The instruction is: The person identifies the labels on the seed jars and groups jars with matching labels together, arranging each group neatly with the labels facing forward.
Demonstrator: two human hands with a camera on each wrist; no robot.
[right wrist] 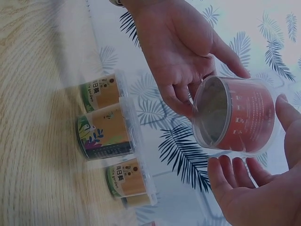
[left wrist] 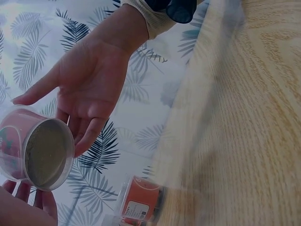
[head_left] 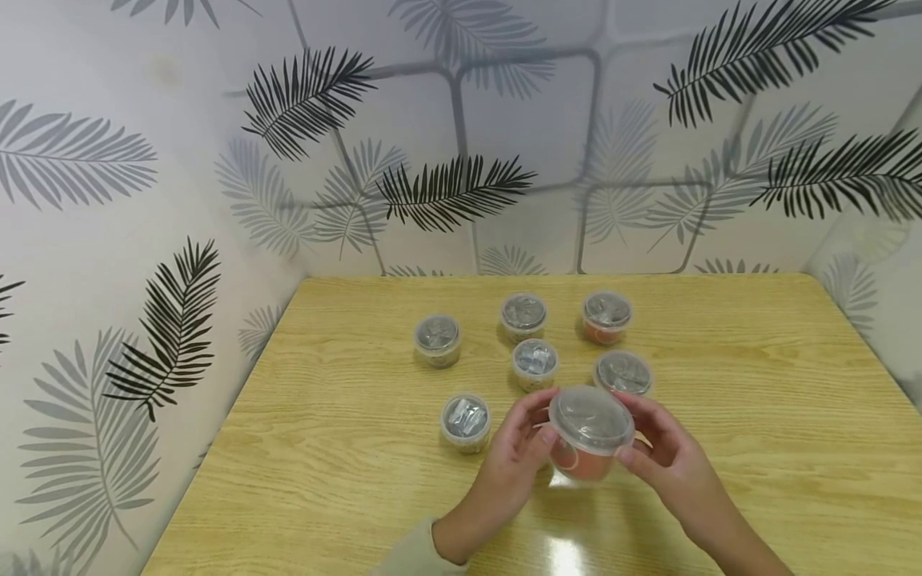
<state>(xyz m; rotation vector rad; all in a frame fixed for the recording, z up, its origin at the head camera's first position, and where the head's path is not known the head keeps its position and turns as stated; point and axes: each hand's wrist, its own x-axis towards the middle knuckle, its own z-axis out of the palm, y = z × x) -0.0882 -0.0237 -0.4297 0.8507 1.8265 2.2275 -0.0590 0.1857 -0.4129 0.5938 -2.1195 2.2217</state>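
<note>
- The left hand (head_left: 520, 448) and the right hand (head_left: 666, 452) hold a small round clear plastic tub with a red label and a clear domed lid (head_left: 591, 432) between them, lifted just above the worktop (head_left: 756, 448) near the middle of its front edge.
- Both hands are fairly wide: the fingers are nearly straight and cup the tub's wall from either side, while each thumb reaches toward the lid rim. The wrist views show its clear base (right wrist: 210, 110) with nothing beneath it.
- Judged risk: the hold is a light two-sided press on a smooth wall, so the tub could slip and drop, or tip toward the nearest lidded tub (head_left: 623, 373), which stands just behind it.
- Five more small lidded tubs stand toward the middle and back of the worktop: one left of the hands (head_left: 465, 421), one in the centre (head_left: 535, 364), and three in a back row (head_left: 437, 339) (head_left: 523, 316) (head_left: 607, 317).
- Writing: the green and orange labels in the right wrist view (right wrist: 104, 93) carry Chinese characters and small Latin print that seems to end in "garden"; the rest is too blurred to read.
</note>
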